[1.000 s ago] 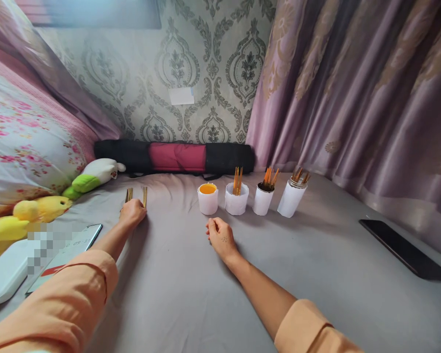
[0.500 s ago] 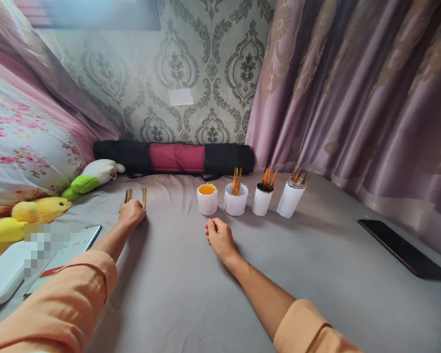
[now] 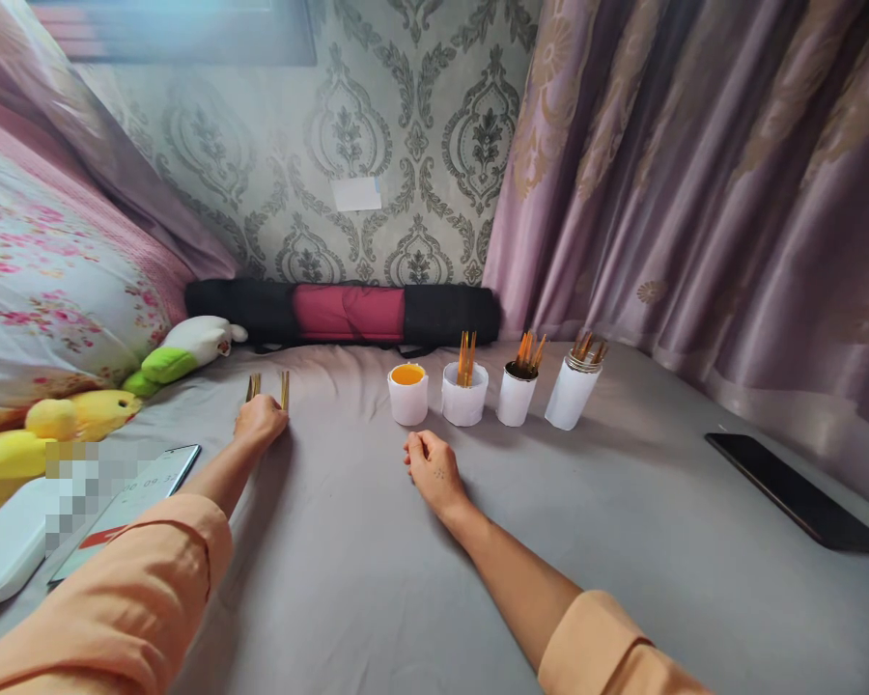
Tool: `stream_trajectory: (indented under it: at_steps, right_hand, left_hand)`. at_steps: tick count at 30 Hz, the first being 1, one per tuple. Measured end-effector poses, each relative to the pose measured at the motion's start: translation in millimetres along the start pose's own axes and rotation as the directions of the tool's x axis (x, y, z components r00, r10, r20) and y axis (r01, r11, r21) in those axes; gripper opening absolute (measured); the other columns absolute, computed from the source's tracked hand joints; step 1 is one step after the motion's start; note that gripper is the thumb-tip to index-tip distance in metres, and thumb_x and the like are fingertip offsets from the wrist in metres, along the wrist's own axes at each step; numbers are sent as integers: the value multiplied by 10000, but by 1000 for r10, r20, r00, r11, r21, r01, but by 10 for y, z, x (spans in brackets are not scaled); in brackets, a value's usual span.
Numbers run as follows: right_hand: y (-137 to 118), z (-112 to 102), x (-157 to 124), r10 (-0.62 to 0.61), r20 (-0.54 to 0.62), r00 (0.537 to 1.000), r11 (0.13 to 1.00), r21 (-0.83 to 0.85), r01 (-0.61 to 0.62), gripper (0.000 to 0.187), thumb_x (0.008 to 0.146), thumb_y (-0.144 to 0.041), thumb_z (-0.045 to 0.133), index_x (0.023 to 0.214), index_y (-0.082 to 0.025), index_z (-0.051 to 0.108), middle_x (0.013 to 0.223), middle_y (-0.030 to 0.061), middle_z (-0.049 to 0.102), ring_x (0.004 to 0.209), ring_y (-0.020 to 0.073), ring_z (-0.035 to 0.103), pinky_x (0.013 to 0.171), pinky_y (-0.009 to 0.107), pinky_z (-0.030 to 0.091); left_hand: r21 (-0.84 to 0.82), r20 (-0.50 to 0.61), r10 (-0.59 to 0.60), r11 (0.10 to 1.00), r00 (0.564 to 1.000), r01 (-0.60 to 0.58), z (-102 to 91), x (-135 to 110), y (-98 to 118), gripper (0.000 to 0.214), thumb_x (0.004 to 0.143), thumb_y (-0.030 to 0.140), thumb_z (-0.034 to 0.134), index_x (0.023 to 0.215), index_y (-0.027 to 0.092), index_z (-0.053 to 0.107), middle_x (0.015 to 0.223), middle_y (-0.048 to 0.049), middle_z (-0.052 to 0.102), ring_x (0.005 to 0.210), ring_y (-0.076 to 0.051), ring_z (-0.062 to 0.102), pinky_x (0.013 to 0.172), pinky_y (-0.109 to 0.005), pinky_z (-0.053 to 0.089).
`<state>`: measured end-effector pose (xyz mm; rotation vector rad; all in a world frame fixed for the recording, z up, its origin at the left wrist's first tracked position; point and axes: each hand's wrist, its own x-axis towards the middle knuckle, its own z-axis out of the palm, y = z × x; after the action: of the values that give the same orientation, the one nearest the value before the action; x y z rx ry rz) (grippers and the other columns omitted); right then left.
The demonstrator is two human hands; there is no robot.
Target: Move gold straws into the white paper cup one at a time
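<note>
We see the left hand [image 3: 262,417] low over the gray sheet [image 3: 348,560], knuckles up, with thin sticks [image 3: 285,388] showing at both sides of its fingers. The fingertips are hidden, so we cannot tell whether they pinch the sticks. We find the right hand [image 3: 435,471] with fingers curled in and thumb folded against them; we cannot tell whether anything is inside.

Four white-wrapped containers form a row beyond the right hand. The first cup [image 3: 409,401], orange within its rim, is nearest to the fingers, just apart. The second cup [image 3: 464,403], third cup [image 3: 517,402] and jar [image 3: 574,398] follow to the right; each holds sticks that rise above the rim.

We note a wide span of sheet between the hands. The far edge is bounded by a black and red bag [image 3: 348,314]; purple curtains [image 3: 608,193] border the right side. A black phone [image 3: 789,492] lies well apart from the jar. At left, a second phone [image 3: 141,492] lies beside the left forearm, with soft toys [image 3: 91,413] beyond it.
</note>
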<state>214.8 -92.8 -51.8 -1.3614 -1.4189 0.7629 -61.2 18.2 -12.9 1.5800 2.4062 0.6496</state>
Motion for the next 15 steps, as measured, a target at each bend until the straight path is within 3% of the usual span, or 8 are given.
stream_trajectory:
  at_steps: [15]
  right_hand:
    - [2,-3,8,-12,-7,1000,1000,-2,12,336,849,-411,339,704,-186,543,579,1,586,515,99,532,495,194,370]
  left_hand:
    - [87,-1,-24,996,1000,24,-33,-3,11,151,642,194,566,748,134,654,884,-179,644,903,-312,577,746,-365,452]
